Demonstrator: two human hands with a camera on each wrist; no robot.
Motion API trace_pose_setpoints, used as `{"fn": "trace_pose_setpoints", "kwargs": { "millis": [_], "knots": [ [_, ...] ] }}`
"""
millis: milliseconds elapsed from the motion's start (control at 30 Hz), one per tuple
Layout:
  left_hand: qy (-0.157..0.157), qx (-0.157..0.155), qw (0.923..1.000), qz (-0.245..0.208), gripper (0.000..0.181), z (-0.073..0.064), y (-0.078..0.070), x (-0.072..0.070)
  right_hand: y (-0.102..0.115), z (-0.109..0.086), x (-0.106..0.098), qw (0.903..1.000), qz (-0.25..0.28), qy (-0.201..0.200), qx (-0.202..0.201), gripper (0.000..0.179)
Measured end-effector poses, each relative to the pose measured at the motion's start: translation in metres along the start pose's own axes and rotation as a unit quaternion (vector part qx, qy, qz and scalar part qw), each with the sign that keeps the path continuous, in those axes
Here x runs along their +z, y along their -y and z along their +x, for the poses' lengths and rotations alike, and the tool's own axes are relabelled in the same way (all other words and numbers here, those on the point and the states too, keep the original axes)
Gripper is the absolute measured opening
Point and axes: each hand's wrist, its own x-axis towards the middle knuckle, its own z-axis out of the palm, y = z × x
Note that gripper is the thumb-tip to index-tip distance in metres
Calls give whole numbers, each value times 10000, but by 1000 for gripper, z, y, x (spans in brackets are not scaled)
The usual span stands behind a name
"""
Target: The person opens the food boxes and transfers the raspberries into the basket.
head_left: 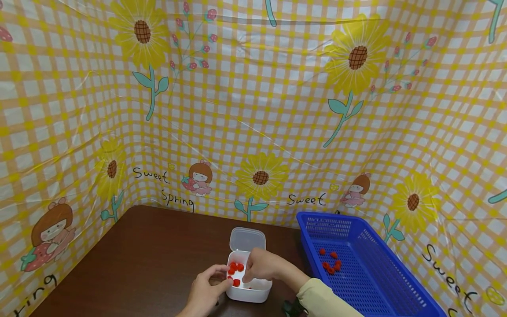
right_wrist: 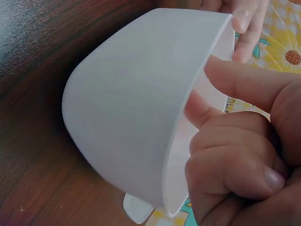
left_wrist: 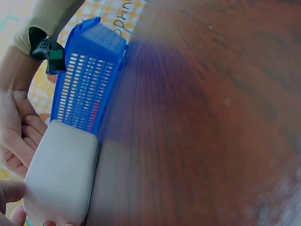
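Note:
A white lidded box stands on the table with its clear lid tipped back. Several small red pieces, berry-like in look, lie inside toward its left. My left hand holds the box at its left side, thumb at the rim. My right hand reaches into the box from the right. In the right wrist view its thumb and index finger point over the rim while the other fingers are curled. The index fingertip is hidden by the box wall; I cannot tell whether it pinches anything.
A blue perforated basket stands to the right of the box, with several more red pieces in it. The dark wooden table stretches left. A checked sunflower cloth hangs behind and on both sides.

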Motion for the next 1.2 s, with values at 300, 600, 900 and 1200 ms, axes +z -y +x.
{"fn": "trace_pose_setpoints", "kwargs": {
  "millis": [300, 600, 900, 1200],
  "knots": [
    [-11, -28, 10000, 62, 33, 1, 1, 0, 9, 5, 13, 9961, -861, 43, -213, 34],
    [-36, 88, 9998, 160, 32, 0, 0, 0, 9, 8, 21, 9908, -1295, 129, -365, 46],
    [-37, 218, 9996, 176, 32, -2, 0, 0, 6, 9, 31, 9935, -867, -128, -724, 35],
    [-106, 351, 9989, 295, 30, 0, 2, 1, 3, 12, 42, 9927, -534, -631, -875, 37]
  ]
}}
